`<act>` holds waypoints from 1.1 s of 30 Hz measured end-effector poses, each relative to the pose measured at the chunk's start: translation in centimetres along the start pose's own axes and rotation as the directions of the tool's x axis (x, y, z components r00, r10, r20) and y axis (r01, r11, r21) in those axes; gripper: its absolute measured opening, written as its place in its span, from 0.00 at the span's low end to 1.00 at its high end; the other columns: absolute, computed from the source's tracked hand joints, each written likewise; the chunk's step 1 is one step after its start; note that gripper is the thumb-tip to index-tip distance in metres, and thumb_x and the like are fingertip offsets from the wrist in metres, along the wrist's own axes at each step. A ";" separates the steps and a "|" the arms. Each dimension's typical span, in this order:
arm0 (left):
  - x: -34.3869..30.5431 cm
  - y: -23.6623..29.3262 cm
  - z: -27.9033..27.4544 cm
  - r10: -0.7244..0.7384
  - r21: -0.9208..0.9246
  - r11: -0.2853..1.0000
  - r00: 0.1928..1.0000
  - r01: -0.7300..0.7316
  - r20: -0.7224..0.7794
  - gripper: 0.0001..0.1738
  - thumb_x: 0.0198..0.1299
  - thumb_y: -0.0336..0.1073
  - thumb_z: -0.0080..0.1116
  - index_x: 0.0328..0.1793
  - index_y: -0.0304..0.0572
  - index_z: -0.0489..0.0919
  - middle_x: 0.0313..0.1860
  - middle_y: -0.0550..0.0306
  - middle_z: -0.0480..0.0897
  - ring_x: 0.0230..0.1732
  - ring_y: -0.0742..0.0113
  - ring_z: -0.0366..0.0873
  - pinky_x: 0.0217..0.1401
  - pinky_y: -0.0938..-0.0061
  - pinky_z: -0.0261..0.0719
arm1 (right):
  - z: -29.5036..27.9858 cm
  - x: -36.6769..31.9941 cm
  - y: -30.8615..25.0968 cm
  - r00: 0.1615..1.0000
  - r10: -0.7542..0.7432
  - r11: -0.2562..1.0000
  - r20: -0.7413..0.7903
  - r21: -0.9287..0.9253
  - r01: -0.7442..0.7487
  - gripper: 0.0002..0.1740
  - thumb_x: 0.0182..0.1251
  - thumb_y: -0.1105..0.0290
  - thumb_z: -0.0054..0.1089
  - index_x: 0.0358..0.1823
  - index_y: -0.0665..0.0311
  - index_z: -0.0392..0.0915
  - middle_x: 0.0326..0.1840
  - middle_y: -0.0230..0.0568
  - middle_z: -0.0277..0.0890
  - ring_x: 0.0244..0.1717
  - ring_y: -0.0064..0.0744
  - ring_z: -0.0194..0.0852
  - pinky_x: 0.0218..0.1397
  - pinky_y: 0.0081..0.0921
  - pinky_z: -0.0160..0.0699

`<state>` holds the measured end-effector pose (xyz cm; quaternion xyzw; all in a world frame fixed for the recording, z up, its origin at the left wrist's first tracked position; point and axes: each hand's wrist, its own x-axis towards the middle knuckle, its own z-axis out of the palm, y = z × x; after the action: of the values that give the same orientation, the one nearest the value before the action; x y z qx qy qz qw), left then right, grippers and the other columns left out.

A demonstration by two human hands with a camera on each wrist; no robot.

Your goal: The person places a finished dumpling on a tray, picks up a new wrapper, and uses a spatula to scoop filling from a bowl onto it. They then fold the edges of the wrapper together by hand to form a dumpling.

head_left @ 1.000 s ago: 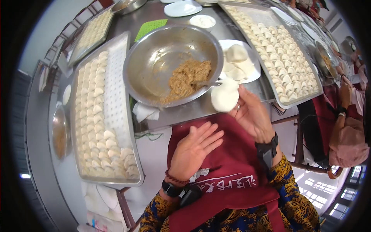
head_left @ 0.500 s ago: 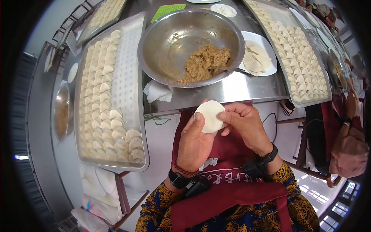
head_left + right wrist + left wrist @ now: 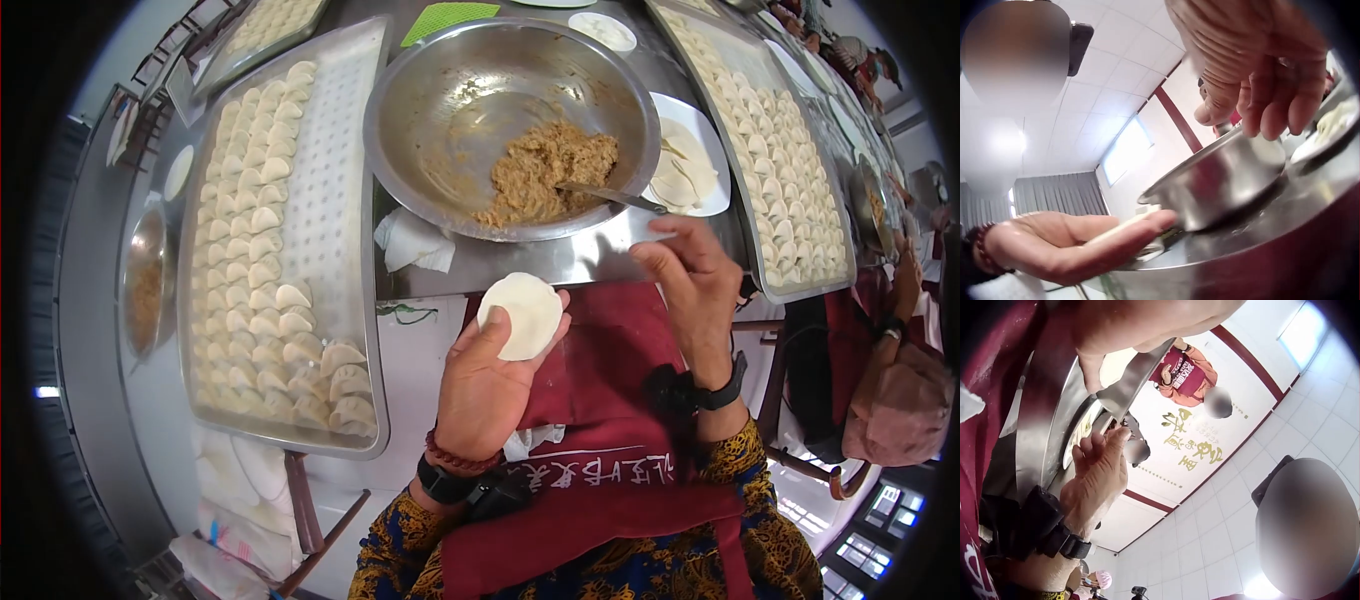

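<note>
In the head view my left hand point(image 3: 483, 403) holds a round, white dumpling wrapper point(image 3: 530, 318) flat over its fingers, thumb pressed on the near edge. My right hand point(image 3: 697, 285) is raised in front of the big steel bowl point(image 3: 430, 190), with nothing in its loosely bent fingers. Its fingertips are just below the handle end of a metal utensil point(image 3: 612, 194), whose other end is buried in the brown filling point(image 3: 545, 165). From the right wrist view, the right fingers hang down near the bowl's rim point(image 3: 1179, 169).
A white plate of wrappers point(image 3: 722, 190) stands right of the bowl. Metal trays with rows of dumplings flank it, a left tray point(image 3: 335, 170) and a right tray point(image 3: 845, 262). A crumpled white cloth point(image 3: 412, 243) lies at the table's front edge. Another person sits far right.
My right hand took a wrapper from beside the plate and passed it to the left hand. It has since let go and moved up and right towards the utensil's handle.
</note>
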<state>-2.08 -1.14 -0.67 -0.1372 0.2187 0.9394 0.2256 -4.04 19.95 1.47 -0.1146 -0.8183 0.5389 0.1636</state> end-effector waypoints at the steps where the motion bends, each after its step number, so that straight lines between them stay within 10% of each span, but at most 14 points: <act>1: -0.1 0.3 -0.1 -0.008 -0.018 1.000 1.000 0.008 0.004 0.22 0.77 0.36 0.47 0.68 0.24 0.69 0.66 0.38 0.74 0.71 0.40 0.69 0.79 0.47 0.64 | -0.4 0.5 0.0 0.999 -0.041 0.994 -0.034 -0.098 0.038 0.15 0.61 0.73 0.73 0.48 0.65 0.81 0.33 0.36 0.85 0.32 0.19 0.78 0.37 0.19 0.76; 3: -0.1 0.8 -0.2 -0.015 -0.040 0.999 1.000 0.015 0.013 0.21 0.77 0.35 0.46 0.67 0.24 0.69 0.65 0.37 0.74 0.71 0.40 0.70 0.79 0.47 0.65 | -0.5 1.6 -0.4 0.994 -0.090 0.977 -0.064 -0.199 0.075 0.18 0.59 0.73 0.74 0.50 0.64 0.81 0.35 0.37 0.86 0.35 0.23 0.80 0.40 0.22 0.77; 5: -0.1 1.2 -0.1 -0.012 -0.036 0.999 1.000 0.012 -0.006 0.19 0.75 0.32 0.47 0.66 0.26 0.70 0.64 0.38 0.76 0.73 0.36 0.67 0.81 0.43 0.60 | -0.3 3.0 -0.8 0.866 -0.500 0.814 -0.023 -0.353 0.461 0.19 0.56 0.70 0.76 0.49 0.63 0.82 0.39 0.39 0.86 0.45 0.34 0.82 0.49 0.29 0.78; 11: 0.5 2.0 0.1 0.013 -0.021 1.000 0.997 -0.015 -0.072 0.19 0.74 0.30 0.47 0.65 0.25 0.70 0.63 0.36 0.76 0.70 0.36 0.70 0.79 0.43 0.62 | -0.7 6.3 -1.3 0.706 -0.603 0.652 0.371 -0.280 0.705 0.11 0.57 0.71 0.73 0.41 0.62 0.85 0.42 0.39 0.85 0.51 0.43 0.79 0.55 0.35 0.76; 21: 1.6 1.9 0.5 -0.034 -0.016 0.999 0.997 0.033 -0.063 0.20 0.72 0.29 0.46 0.67 0.25 0.68 0.64 0.35 0.75 0.70 0.34 0.70 0.79 0.40 0.61 | -1.9 9.3 -2.4 0.834 -0.537 0.781 0.130 -0.296 0.549 0.07 0.66 0.70 0.67 0.43 0.61 0.87 0.40 0.38 0.86 0.43 0.34 0.83 0.47 0.27 0.80; 33: 2.0 2.2 1.6 -0.039 -0.049 0.998 0.998 0.036 -0.058 0.25 0.76 0.38 0.43 0.70 0.23 0.63 0.69 0.35 0.71 0.74 0.35 0.64 0.81 0.39 0.56 | -1.8 7.0 -1.8 0.859 -0.380 0.871 0.343 -0.181 0.458 0.08 0.68 0.69 0.66 0.44 0.61 0.88 0.48 0.41 0.87 0.50 0.33 0.84 0.54 0.26 0.82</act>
<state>-5.08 -1.39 0.81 -0.1745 0.2001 0.9355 0.2334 -9.82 23.30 4.84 0.1296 -0.9010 0.3907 0.1371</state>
